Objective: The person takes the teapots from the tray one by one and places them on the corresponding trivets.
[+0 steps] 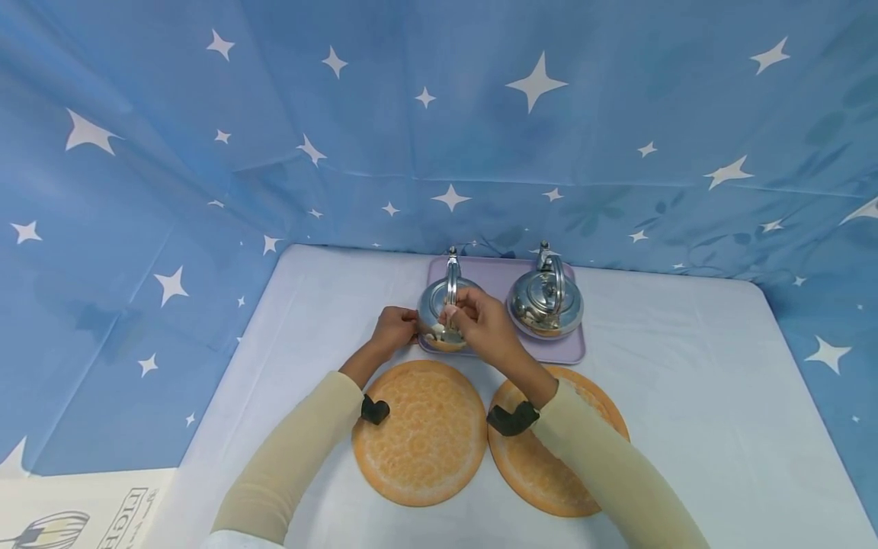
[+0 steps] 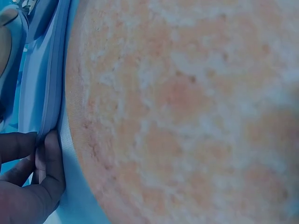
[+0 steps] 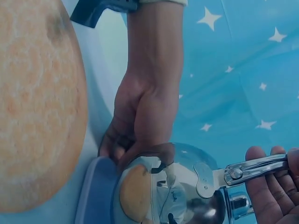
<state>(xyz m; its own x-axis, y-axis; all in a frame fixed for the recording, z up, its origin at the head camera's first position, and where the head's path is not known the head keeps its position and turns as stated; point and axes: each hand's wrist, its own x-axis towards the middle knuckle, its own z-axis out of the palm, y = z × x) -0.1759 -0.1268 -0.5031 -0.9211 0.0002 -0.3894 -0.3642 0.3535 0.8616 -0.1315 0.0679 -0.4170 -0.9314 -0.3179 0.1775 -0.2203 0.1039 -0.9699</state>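
Plainly, the right hand had its fingers and thumb bent round the arched silver metal handle of the left of 2 round, mirror-bright metal kettles, its body lying beneath that grip at the left end of a rounded lilac tray; whether it rested there, I could not tell. The left hand pinched the tray's near left corner. The handle's long axis ran near to far, and the spout pointed away, toward the starry blue fabric backdrop.
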